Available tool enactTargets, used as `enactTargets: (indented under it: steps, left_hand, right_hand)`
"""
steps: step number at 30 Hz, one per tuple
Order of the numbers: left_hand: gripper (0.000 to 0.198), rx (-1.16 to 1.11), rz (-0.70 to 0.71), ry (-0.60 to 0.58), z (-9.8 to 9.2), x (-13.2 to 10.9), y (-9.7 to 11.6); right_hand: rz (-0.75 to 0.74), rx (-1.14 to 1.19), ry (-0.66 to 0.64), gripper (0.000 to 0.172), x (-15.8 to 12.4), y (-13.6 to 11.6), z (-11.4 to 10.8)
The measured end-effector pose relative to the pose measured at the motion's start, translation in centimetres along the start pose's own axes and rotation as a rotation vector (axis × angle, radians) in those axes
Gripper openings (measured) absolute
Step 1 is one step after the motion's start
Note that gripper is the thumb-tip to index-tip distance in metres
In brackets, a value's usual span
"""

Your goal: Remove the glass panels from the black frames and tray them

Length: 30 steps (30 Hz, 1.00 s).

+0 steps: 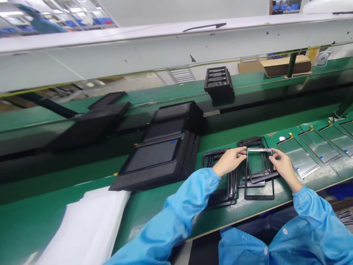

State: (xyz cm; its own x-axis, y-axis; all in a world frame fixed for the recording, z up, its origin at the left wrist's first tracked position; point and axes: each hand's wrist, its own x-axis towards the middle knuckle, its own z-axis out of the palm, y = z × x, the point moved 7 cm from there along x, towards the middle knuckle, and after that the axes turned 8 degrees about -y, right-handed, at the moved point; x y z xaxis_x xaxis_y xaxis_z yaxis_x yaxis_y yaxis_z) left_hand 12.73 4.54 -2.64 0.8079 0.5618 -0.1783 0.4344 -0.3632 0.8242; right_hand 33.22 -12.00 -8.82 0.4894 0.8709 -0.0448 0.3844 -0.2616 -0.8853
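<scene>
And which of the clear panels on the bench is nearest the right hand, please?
The leftmost clear panel, directly beside the right hand; the others lie farther to the right.

It is a factory workshop, w/ a long green-topped workbench [149,200], many thin black rect. frames [259,197] & transparent rect. panels [298,156] near its front edge; blue long-sleeved work coat [245,246] is worn.
</scene>
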Motion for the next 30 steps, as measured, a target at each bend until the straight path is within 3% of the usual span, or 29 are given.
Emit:
enactTargets:
  steps: [3, 6, 11, 16, 18, 21, 24, 27, 30]
  left_hand:
    - [0.049, -0.165, -0.080, -0.028, 2.0, 1.6, -0.5]
    - [0.046, -0.323, -0.142, -0.050, 2.9, 1.7, -0.4]
    - [0.047, -0.503, -0.184, -0.022, 2.3, -0.9, 1.2]
    - [0.055, -0.628, -0.158, 0.090, 1.0, -5.1, 2.6]
    - [0.057, -0.682, -0.134, 0.163, 0.7, -6.7, 2.6]
    - [0.063, -0.735, -0.108, 0.270, 0.6, -8.5, 2.2]
    - [0.064, -0.752, -0.101, 0.300, 1.5, -8.8, 1.8]
    - [0.059, -0.773, -0.087, 0.276, 3.0, -8.5, 2.0]
    - [0.055, -0.830, -0.066, 0.236, 4.4, -8.2, 2.9]
  right_hand:
    - [-0.006, -0.053, -0.013, 0.057, -0.2, -0.1, 0.2]
    - [-0.026, -0.157, -0.016, 0.052, -0.3, -0.4, -0.4]
    - [-0.068, -0.416, 0.062, 0.051, -1.2, -0.2, -4.7]
    - [-0.118, -0.652, -0.019, 0.064, -7.7, 3.2, -6.7]
    - [-0.196, -0.886, -0.047, 0.072, -11.4, 4.4, -6.6]
    - [-0.270, -1.025, -0.021, 0.061, -15.6, 4.9, -7.7]
    - [-0.258, -1.061, 0.034, 0.052, -17.5, 3.5, -10.7]
    - [-0.144, -1.030, 0.144, 0.044, -18.4, 0.9, -15.5]
    - [-0.089, -0.704, 0.276, 0.024, -18.9, -1.8, -19.8]
